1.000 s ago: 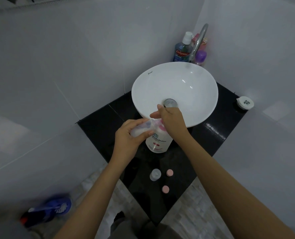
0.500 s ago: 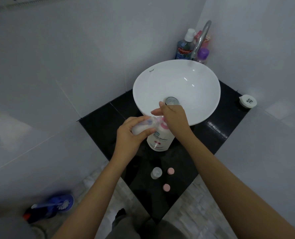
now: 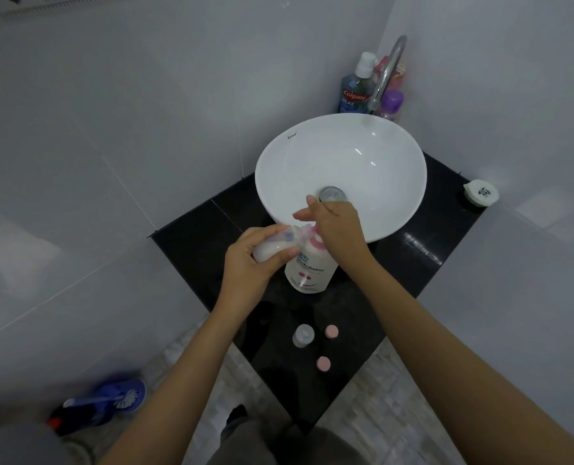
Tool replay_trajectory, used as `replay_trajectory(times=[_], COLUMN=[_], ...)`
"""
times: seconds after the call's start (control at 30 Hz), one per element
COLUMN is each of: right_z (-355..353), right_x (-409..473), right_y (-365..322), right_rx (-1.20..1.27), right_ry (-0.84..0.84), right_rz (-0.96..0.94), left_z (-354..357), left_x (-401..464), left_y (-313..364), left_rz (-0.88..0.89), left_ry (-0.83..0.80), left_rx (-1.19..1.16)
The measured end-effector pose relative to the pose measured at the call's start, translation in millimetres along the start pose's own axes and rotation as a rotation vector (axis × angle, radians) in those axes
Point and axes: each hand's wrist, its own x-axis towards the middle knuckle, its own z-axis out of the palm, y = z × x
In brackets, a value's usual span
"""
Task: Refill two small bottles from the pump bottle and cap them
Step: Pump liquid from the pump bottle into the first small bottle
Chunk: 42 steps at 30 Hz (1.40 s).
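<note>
"Colgate Plax" on mouthwash bottle point(image 3: 355, 92); "Kassa" on basin point(image 3: 279, 156).

Small bottle point(image 3: 274, 246) w/ more white liquid.

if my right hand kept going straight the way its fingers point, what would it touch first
Probably the white basin: the right hand on the pump bottle points up-left over its near rim, though depth is unclear.

The left hand point(image 3: 245, 263) grips a small clear plastic bottle point(image 3: 274, 246), tilted at the white pump bottle point(image 3: 309, 270), whose pink pump the right hand point(image 3: 341, 229) presses.
</note>
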Motion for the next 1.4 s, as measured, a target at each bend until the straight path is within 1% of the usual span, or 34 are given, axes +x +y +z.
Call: replay_trajectory(times=[0.1, 0.2, 0.27, 0.47, 0.6, 0.67, 0.77, 0.93, 1.0, 1.13, 1.3, 1.4], right_z=[-5.7, -3.0, 1.0, 1.3, -3.9, -3.4, -2.6, 1.7, -2.3, -5.4, 2.5, 3.4], right_x=[1.7, 1.7, 2.4, 0.1, -0.8, -0.7, 0.1, -1.0, -0.8, -0.9, 0.3, -0.2], right_y=[-4.2, -1.4, 2.9, 6.2, -1.8, -3.0, 0.1, 5.4, 0.6, -3.9, 7.8, 10.7], right_rx=[-0.028, -0.005, 0.02, -0.044, -0.015, 0.002, 0.04, 0.024, 0.008, 0.002, 0.053, 0.016], right_ry=[0.026, 0.066, 0.056, 0.036, 0.062, 0.053, -0.007, -0.014, -0.023, 0.033, 0.032, 0.03], right_rz=[-0.058, -0.074, -0.051, -0.077, -0.105, -0.087, -0.016, 0.018, 0.005, -0.077, -0.014, -0.028], left_z=[0.2, 0.9, 0.9, 1.1, 0.9, 0.4, 0.5, 0.8, 0.3, -0.2, 1.3, 0.0], left_x=[0.4, 1.9, 2.7, 0.2, -0.5, 0.1, 1.3, 1.1, 0.1, 0.6, 2.7, 2.9], left_y=[4.4, 4.5, 2.3, -2.4, 6.1, 7.6, 4.9, -1.5, 1.3, 6.6, 0.1, -1.8], left_rz=[0.004, -0.003, -0.007, -0.031, -0.016, -0.015, -0.029, -0.026, -0.023, -0.016, -0.043, -0.044], left_ry=[0.001, 0.005, 0.004, -0.007, -0.006, -0.007, -0.013, -0.013, -0.013, -0.012, -0.02, -0.026], left_rx=[-0.038, -0.048, -0.041, -0.028, -0.061, -0.067, -0.051, -0.004, -0.017, -0.059, -0.043, -0.015])
